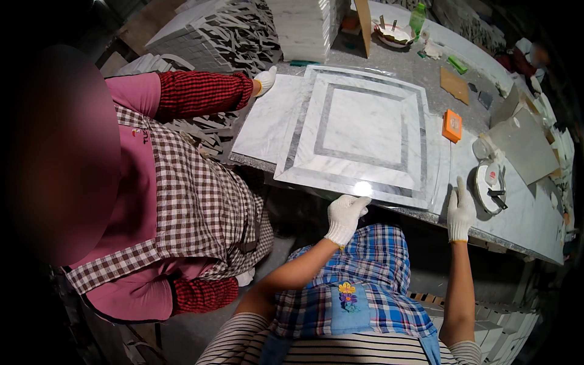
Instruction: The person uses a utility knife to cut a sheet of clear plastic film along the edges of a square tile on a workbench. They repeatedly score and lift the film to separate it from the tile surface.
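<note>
A large pale marble panel (364, 125) with grey inlaid borders lies flat on the worktable. My left hand (345, 218), in a white knitted glove, is closed with curled fingers at the panel's near edge. What those fingers hold, if anything, is hidden. My right hand (461, 214), gloved the same way, rests by the table's front edge, to the right of the panel. Its fingers are stretched out and it holds nothing. Close to its right stands a white bowl (490, 187) with a dark-handled tool in it. The panel overlaps other pale slabs (261, 131).
At left stands a co-worker in a checked apron (182, 188), one gloved hand (266, 80) on the far-left slab. An orange box (452, 125), a brown sheet (454, 85), a second bowl (394, 38) and a green bottle (417, 19) sit on the table. Stacked strips (237, 36) rise behind.
</note>
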`<state>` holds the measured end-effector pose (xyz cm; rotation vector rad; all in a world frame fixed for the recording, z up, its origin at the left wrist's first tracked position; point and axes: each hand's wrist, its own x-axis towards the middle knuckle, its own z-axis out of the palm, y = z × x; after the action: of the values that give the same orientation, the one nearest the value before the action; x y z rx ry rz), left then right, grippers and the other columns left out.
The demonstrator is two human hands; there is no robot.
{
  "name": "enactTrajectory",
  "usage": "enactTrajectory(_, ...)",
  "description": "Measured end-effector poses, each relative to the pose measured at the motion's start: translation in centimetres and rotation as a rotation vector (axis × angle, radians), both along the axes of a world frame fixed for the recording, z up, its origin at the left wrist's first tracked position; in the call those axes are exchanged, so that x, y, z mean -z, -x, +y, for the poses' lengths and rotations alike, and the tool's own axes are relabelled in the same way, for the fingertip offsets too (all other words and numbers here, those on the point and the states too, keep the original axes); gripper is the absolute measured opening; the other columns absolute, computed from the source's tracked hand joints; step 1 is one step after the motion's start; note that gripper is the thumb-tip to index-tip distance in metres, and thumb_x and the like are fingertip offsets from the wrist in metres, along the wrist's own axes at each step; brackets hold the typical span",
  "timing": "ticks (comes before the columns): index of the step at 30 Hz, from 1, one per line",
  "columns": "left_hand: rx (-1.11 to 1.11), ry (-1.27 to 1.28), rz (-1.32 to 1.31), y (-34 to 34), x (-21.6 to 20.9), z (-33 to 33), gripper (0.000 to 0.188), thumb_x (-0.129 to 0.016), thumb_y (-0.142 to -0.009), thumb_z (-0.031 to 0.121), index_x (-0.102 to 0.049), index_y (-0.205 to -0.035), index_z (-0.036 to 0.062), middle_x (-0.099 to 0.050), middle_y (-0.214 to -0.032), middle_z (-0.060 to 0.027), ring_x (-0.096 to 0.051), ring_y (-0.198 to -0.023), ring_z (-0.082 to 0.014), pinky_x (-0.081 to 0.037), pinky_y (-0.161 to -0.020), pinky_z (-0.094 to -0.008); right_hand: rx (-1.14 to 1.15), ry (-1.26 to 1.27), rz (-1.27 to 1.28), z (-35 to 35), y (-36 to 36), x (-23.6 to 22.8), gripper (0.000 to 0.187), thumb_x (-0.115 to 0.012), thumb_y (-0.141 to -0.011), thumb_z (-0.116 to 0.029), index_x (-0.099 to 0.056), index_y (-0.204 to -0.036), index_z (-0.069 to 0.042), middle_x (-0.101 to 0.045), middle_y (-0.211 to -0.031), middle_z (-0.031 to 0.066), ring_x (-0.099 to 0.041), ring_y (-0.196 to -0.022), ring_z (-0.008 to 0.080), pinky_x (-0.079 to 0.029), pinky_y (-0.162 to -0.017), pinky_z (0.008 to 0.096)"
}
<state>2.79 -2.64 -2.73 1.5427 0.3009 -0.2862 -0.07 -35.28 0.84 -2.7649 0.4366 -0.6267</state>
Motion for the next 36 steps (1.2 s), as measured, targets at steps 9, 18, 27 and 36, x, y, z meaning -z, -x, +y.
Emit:
enactTrajectory(9,-0.045,0.023,-0.005,0.0,0.6,-0.2,0.031,-0.08,-0.083,0.027,-0.071,-0.072,-0.0011,-0.069,-0.064,-0.0045,-0.06,-0.057,-0.0093,-0.047,-0.057,-0.0264,-0.009,-0.011,-0.139,-0.7,-1.2,1.7,0.032,-0.059,-0.096,-0.014,-0.067,-0.127,-0.008,-0.071,-0.104,0.0159,-0.068,-0.094,0.0325,-0.053,-0.083,0.0407)
enactTrajectory(18,-0.037,0.044,-0.038,0.2,0.3,-0.3,0.024,-0.077,-0.089,0.014,-0.068,-0.078,-0.0051,-0.068,-0.069,-0.0087,-0.057,-0.057,-0.0094,-0.044,-0.054,-0.0237,-0.009,-0.04,-0.171,-0.4,-1.0,1.3,0.03,-0.06,-0.096,-0.014,-0.069,-0.124,-0.008,-0.072,-0.104,0.0157,-0.069,-0.094,0.0325,-0.053,-0.084,0.0402)
enactTrajectory(27,-0.073,0.017,-0.027,0.2,0.5,-0.5,0.024,-0.077,-0.089,0.014,-0.069,-0.078,-0.0052,-0.067,-0.067,-0.008,-0.056,-0.056,-0.0089,-0.043,-0.053,-0.0232,0.02,0.013,-0.109,-0.7,-1.0,1.8,0.032,-0.059,-0.097,-0.018,-0.067,-0.127,-0.01,-0.07,-0.107,0.0151,-0.068,-0.097,0.0316,-0.053,-0.086,0.0389)
enactTrajectory(36,-0.024,0.18,0.019,0.3,-0.8,-0.2,0.031,-0.076,-0.089,0.02,-0.066,-0.068,-0.0002,-0.06,-0.06,-0.0016,-0.048,-0.052,-0.0056,-0.037,-0.049,-0.0233,0.013,-0.015,-0.143,-0.5,-1.0,1.6,0.032,-0.06,-0.095,-0.016,-0.068,-0.126,-0.012,-0.072,-0.104,0.0144,-0.068,-0.095,0.0323,-0.053,-0.084,0.0409)
